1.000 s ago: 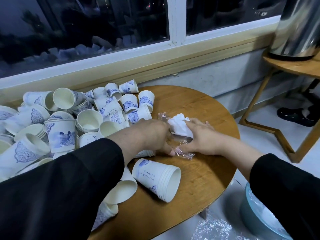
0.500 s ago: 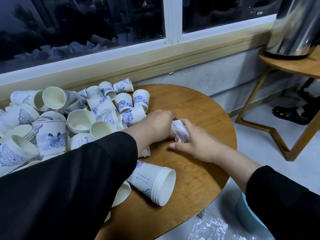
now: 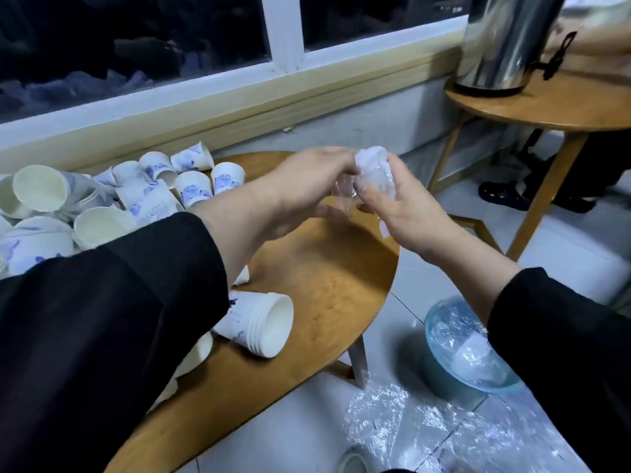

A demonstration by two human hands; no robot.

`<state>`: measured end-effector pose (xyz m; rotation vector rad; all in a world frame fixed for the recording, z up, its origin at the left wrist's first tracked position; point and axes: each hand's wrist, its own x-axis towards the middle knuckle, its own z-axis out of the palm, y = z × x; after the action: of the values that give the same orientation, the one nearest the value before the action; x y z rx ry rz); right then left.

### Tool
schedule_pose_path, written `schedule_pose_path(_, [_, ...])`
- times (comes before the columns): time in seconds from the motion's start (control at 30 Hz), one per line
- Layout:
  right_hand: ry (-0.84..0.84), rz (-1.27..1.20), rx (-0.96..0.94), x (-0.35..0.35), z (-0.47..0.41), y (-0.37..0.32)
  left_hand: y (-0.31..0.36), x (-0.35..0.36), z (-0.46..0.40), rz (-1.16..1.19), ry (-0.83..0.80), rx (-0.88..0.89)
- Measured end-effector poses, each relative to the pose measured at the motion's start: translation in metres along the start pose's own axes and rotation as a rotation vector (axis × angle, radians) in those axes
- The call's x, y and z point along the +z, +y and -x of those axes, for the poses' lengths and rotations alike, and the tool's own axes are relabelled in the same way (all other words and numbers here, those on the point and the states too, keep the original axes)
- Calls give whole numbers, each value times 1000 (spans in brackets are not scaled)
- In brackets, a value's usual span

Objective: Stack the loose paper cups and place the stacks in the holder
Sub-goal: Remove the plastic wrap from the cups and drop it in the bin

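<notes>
Room: we look down past a window sill onto a round wooden table (image 3: 327, 288) standing on a pale tiled floor.
Left hand (image 3: 307, 186): we hold it raised above the table, fingers curled onto a crumpled wad of clear plastic wrap (image 3: 374, 172).
Right hand (image 3: 403, 213): we grip the same wad from the other side, fingers curled round it.
Stack of cups (image 3: 259, 324): several nested cups lie on their side near the table's front edge, mouth toward the right.
Loose paper cups (image 3: 191, 184): white with blue print, heaped on the table's left part; most lie tipped over.
Writing: small blue marks show on the cups, too blurred to read.
Holder: we cannot tell where it is.
Bin (image 3: 444, 373): blue, lined with plastic, on the floor right of the table.
Urn (image 3: 505, 39): shiny metal, on a second wooden table at right.
</notes>
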<state>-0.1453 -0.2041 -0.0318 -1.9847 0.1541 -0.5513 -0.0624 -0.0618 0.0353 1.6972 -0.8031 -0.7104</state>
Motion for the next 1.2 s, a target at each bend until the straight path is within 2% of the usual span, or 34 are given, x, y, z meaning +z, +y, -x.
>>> schedule_pose_path(0.17, [103,-124,58,-51,50,2,4,75,-1,4,53,31])
schedule_pose_path(0.3, [145,-81,142,-90,92,19,-13,134,-7,130,107,-46])
schedule_pose_path(0.43, [174,-32,210,-116,126,54,-45,181,-10,238,71,-121])
schedule_pose_path(0.57, [224,222,309,-131,145,116,-93,206,-17,-107,87,-146])
schedule_pose_path(0.7, [54,632,456,-128,169,204,-145,218,-24,-595,-1,-41])
schedule_pose_path(0.77, [-49,727,505,-120,178,242,-169,221,-30,-741,-36,-14])
schedule_pose_path(0.9, [-147,822,517,-106,192,304,-208,232,-43,-941,-144,-7])
schedule_pose_path(1.03, [-130,911,604,-86,197,344,-236,246,-55,-1069,-233,-5])
schedule_pose_path(1.13, [-296,1023,738,-71,203,367,-253,253,-63,-1116,-274,-4])
schedule_pose_path(1.2, [-430,988,842,-66,209,382,-261,256,-67,-1126,-287,4])
